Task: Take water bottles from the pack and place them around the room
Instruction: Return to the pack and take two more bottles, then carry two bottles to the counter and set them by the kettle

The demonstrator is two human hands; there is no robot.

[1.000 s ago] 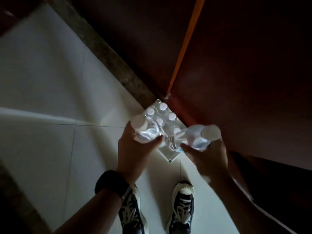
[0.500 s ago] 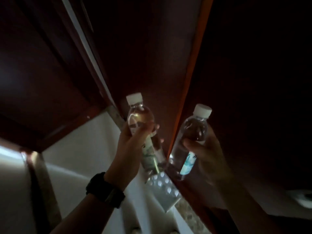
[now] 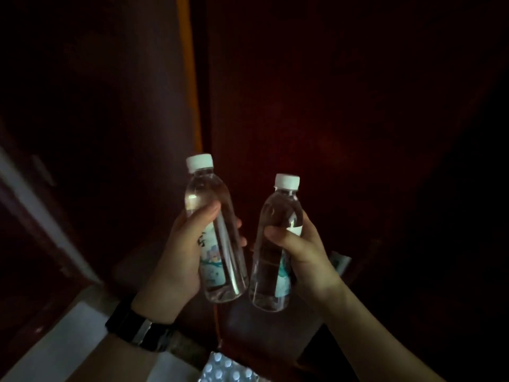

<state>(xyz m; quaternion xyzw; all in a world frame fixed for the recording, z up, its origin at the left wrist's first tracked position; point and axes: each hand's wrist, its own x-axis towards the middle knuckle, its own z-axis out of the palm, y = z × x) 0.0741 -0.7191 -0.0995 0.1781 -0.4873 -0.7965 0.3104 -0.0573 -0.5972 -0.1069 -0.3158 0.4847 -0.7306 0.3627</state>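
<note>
left hand [image 3: 179, 260] wrapped around one water bottle [image 3: 214, 238], right hand [image 3: 303, 252] wrapped around a second bottle [image 3: 272, 252]. both bottles upright, white caps on, held side by side near each other in front of a dark wooden door [image 3: 330, 92]. pack [image 3: 228, 372] of remaining bottles sits on the floor [image 3: 68, 340] at bottom edge, below the hands. black watch [image 3: 137, 326] on left wrist. very dim light.

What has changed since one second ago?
Both hands lifted their bottles up from beside the pack to upright in front of dark wood panels. Unchanged: the left hand holds the left bottle, the right hand the right bottle.
</note>
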